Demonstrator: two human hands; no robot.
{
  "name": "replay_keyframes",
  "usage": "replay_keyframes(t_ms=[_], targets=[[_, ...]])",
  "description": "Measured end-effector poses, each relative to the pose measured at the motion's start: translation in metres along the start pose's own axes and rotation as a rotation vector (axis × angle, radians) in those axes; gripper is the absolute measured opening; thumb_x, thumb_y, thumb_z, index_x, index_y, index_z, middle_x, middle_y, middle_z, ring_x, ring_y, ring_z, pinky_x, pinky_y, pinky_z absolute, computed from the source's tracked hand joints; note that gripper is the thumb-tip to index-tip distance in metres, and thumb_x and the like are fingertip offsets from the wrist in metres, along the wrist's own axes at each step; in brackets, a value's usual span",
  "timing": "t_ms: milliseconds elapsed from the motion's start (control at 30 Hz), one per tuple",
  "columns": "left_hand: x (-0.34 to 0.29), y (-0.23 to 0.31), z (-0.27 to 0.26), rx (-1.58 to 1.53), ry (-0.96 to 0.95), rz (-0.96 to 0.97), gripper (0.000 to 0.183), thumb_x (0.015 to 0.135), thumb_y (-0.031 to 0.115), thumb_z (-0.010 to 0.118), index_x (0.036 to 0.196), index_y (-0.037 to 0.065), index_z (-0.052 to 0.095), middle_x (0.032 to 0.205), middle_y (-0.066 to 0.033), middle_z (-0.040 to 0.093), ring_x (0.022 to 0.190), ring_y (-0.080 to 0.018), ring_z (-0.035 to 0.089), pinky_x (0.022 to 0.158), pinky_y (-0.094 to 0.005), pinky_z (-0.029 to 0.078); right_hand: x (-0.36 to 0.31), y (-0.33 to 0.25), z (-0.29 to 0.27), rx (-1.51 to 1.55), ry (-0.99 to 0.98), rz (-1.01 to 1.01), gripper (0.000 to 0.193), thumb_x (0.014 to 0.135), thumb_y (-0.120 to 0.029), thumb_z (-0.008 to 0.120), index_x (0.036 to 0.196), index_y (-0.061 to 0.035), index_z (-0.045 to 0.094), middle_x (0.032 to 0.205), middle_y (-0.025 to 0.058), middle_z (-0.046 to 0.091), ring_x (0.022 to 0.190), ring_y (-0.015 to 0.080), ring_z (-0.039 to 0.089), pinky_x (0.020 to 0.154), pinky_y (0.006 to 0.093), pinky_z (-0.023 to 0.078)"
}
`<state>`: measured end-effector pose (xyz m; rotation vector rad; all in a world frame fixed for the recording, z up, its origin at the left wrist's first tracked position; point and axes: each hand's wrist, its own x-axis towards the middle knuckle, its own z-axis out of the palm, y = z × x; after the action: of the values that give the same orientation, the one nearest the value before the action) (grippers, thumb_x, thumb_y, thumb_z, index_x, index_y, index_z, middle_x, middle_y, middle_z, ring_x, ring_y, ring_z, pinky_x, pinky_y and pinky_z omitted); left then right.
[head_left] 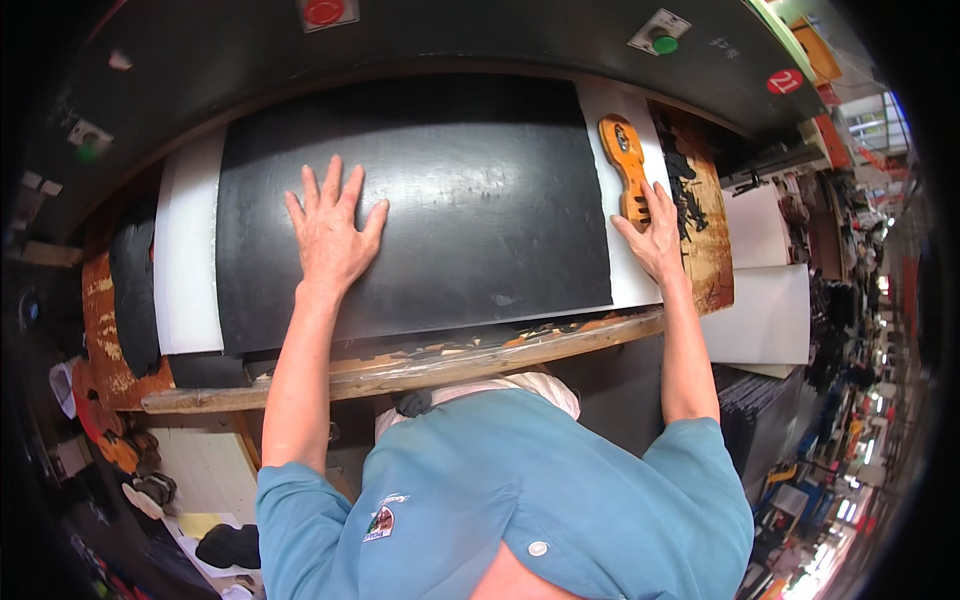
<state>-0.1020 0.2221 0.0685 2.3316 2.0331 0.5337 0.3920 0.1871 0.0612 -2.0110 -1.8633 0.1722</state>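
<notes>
A wide black sheet (470, 210), smooth and slightly shiny, lies over a white board (190, 260) whose ends show at either side. My left hand (335, 235) rests flat on the left part of the sheet, fingers spread and holding nothing. At the sheet's right edge, an orange sole-shaped cutting die (624, 150) with dark openings sits on the white strip. Around the die's near end, my right hand (657, 240) has its thumb on one side and its fingers on the other. The fingers partly hide that end.
A dark machine panel with a red button (323, 11) and a green button (664, 43) spans the far side. Along the near side runs a worn wooden edge (420, 375) with scraps. Black offcuts (685, 195) lie at right, near white sheets (765, 315) and a dark stack (750, 415).
</notes>
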Motion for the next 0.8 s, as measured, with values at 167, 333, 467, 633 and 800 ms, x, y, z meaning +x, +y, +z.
replay_keyframes(t_ms=[167,333,467,633,800], targets=[[0.012,0.002,0.007,0.045,0.005,0.071,0.064,0.099,0.046,0.072,0.153,0.013,0.061,0.17,-0.017,0.042,0.158,-0.0542,0.027,0.125,-0.0743,0.017,0.004,0.0,-0.016,0.011,-0.091,0.002,0.097,0.082,-0.044,0.086,0.162,-0.0056,0.046,0.166,0.0236,0.04,0.153,0.0394,0.04,0.126,0.0474,0.035],[0.012,0.0,0.005,0.053,-0.015,0.131,0.066,0.097,0.047,0.075,0.152,0.014,0.062,0.169,-0.0164,0.044,0.156,-0.0565,0.029,0.122,-0.0778,0.02,0.014,-0.008,-0.028,0.332,-0.058,0.081,0.086,0.077,-0.032,0.089,0.152,-0.0016,0.059,0.149,0.0173,0.059,0.132,0.0284,0.061,0.115,0.0389,0.048],[0.013,0.005,0.009,0.052,-0.01,0.151,0.064,0.095,0.043,0.078,0.149,0.012,0.064,0.168,-0.015,0.046,0.155,-0.0588,0.029,0.122,-0.0776,0.021,0.01,-0.043,-0.024,0.519,-0.013,0.086,0.086,0.075,-0.028,0.092,0.148,0.0025,0.061,0.142,0.0163,0.064,0.125,0.0265,0.064,0.112,0.0375,0.05],[0.018,0.018,0.014,-0.02,0.027,0.209,0.063,0.093,0.039,0.081,0.147,0.009,0.065,0.166,-0.0151,0.048,0.153,-0.0618,0.029,0.123,-0.0749,0.023,0.002,-0.084,0.005,0.046,-0.014,-0.068,0.084,0.078,-0.038,0.087,0.146,0.0036,0.062,0.151,0.028,0.052,0.133,0.0422,0.051,0.118,0.0475,0.044],[0.019,0.034,0.016,-0.011,0.015,0.2,0.063,0.092,0.037,0.082,0.145,0.007,0.066,0.165,-0.0148,0.049,0.153,-0.062,0.03,0.124,-0.0724,0.023,-0.005,-0.063,0.0,0.087,-0.002,-0.083,0.086,0.076,-0.039,0.09,0.146,0.0036,0.061,0.151,0.0284,0.052,0.137,0.0436,0.05,0.118,0.049,0.043]])
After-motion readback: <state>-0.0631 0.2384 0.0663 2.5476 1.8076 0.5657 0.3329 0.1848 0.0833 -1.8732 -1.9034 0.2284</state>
